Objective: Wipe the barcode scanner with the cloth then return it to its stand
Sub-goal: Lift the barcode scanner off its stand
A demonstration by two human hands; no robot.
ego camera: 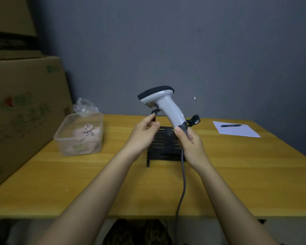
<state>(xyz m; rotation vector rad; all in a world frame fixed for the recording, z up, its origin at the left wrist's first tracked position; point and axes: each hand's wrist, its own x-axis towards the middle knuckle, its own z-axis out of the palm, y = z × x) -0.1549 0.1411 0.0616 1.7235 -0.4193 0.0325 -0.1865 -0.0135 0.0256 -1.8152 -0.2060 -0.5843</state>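
Observation:
A white barcode scanner (pixel 163 105) with a black head is held tilted above the table's middle. My right hand (pixel 189 140) grips the dark bottom end of its handle, where a grey cable (pixel 183 183) hangs down over the table's front edge. My left hand (pixel 145 133) pinches the thin black arm of the stand (pixel 155 114) just under the scanner's head. The stand's black slotted base (pixel 163 147) lies flat on the table beneath both hands. A pinkish cloth (pixel 86 133) lies inside a clear plastic box (pixel 79 135) at the left.
A yellow wooden table (pixel 78 183) carries everything. Big cardboard boxes (pixel 21 106) stand along the left side. A white sheet of paper (pixel 237 130) with a black pen (pixel 230 125) lies at the back right. A grey wall rises behind.

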